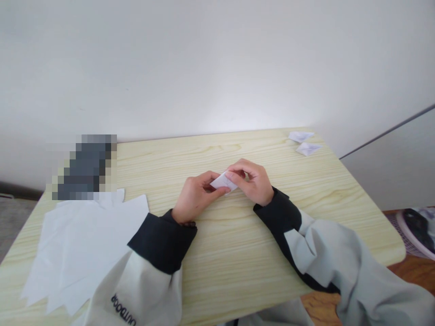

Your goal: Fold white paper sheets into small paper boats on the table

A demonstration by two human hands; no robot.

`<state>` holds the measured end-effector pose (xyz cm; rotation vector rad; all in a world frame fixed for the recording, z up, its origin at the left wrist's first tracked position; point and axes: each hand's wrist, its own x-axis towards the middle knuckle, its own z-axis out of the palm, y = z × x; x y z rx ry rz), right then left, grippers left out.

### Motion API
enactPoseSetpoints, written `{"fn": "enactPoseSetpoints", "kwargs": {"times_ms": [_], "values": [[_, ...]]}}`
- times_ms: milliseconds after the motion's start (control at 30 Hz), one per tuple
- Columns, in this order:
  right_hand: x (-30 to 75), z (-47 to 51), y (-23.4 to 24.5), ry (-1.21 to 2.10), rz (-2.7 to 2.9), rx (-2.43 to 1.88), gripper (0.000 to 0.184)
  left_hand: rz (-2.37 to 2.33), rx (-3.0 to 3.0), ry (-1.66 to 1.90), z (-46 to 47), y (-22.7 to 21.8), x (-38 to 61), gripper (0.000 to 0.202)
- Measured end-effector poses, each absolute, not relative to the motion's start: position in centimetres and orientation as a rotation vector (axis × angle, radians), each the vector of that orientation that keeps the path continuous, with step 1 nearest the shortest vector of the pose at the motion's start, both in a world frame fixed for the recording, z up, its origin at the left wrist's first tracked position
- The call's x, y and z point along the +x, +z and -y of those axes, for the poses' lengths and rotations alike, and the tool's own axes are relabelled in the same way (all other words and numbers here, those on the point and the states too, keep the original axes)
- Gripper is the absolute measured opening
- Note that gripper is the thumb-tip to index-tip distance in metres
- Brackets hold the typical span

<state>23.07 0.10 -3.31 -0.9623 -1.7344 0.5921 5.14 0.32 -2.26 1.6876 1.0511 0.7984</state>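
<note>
A small folded piece of white paper (223, 181) is held between both hands just above the middle of the light wooden table (238, 253). My left hand (194, 198) pinches its left side with fingers curled. My right hand (254, 181) grips its right side, fingers pressed together over the top. Both wrists rest on the table, in black cuffs and grey-white sleeves.
A loose pile of white paper sheets (81, 244) lies at the left of the table. Two small folded paper pieces (305, 141) sit at the far right corner. A blurred dark object (84, 167) stands at the back left. A white wall runs behind the table.
</note>
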Motion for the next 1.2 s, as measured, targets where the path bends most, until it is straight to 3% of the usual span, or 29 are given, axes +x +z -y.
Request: {"fn": "enactPoseSetpoints", "kwargs": {"times_ms": [367, 1200], "values": [[22.92, -0.13, -3.49, 0.736, 1.596, -1.062, 0.014, -1.089, 1.558, 0.872, -0.39, -2.08, 5.21, 0.031], [22.67, -0.05, -3.35, 0.718, 1.563, -1.155, 0.016, -1.059, 1.580, 0.872, -0.43, -2.52, 5.25, 0.032]]}}
